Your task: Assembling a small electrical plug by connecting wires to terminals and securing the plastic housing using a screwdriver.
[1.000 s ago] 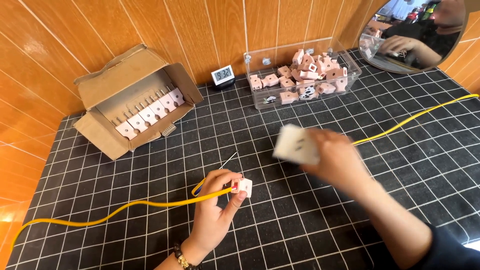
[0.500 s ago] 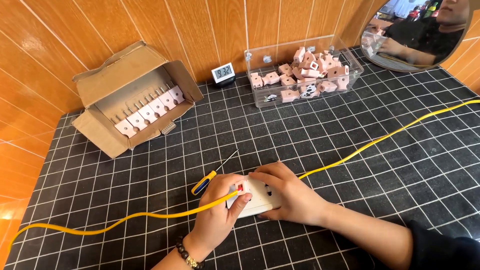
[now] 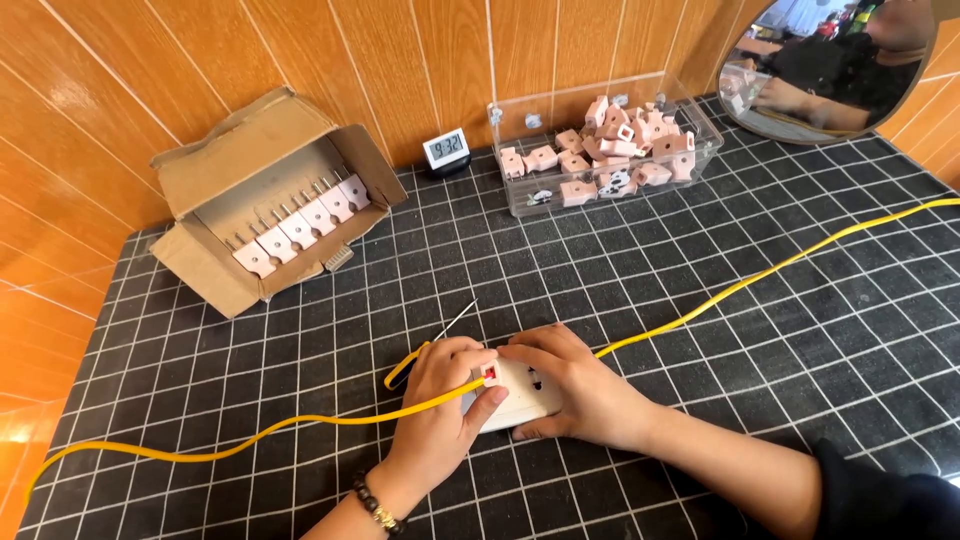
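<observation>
both hands (image 3: 505, 395) clasp white socket block (image 3: 520, 392) over yellow cable (image 3: 300, 425); screwdriver (image 3: 425, 350) just behind

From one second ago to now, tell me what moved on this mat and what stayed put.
The right hand brought the white socket block down from mid-air to the mat, next to the left hand. Both hands now press on it, the left with a small pink plug at its end. The yellow cable, screwdriver, cardboard box, clear bin and clock stayed put.
</observation>
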